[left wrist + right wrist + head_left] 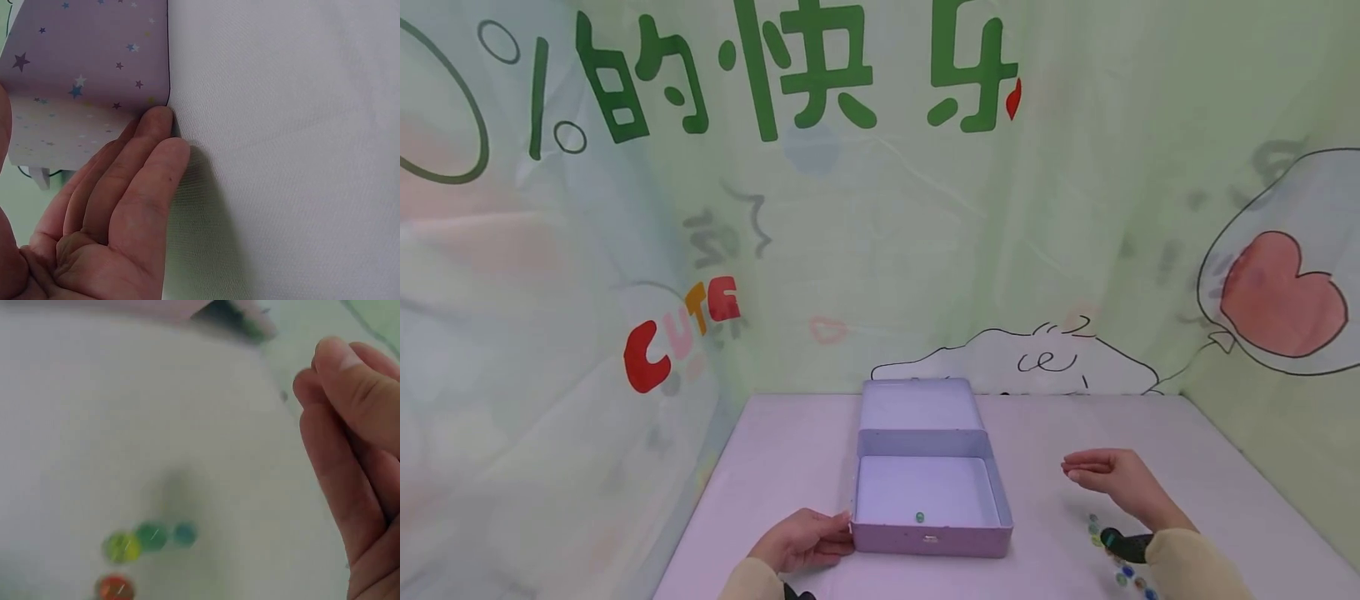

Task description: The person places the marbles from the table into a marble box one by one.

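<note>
A lilac metal box [932,540] stands on the table with its lid [919,404] raised at the back. One green marble [920,517] lies inside, near the front wall. My left hand [805,537] rests against the box's front left corner; its fairly straight fingertips [156,122] touch the star-printed side. Away to the right of the box, my right hand [1116,479] is raised above the table, thumb near the index finger. Nothing shows between its fingers [337,469]. Loose marbles [1127,572] lie below it, among them a yellow-green marble [122,547] and a red-orange marble [116,588].
The pale table [797,433] is enclosed by printed curtains [850,250] at the back and sides. A black wrist strap [1127,546] on the right arm covers part of the marble row in the head view.
</note>
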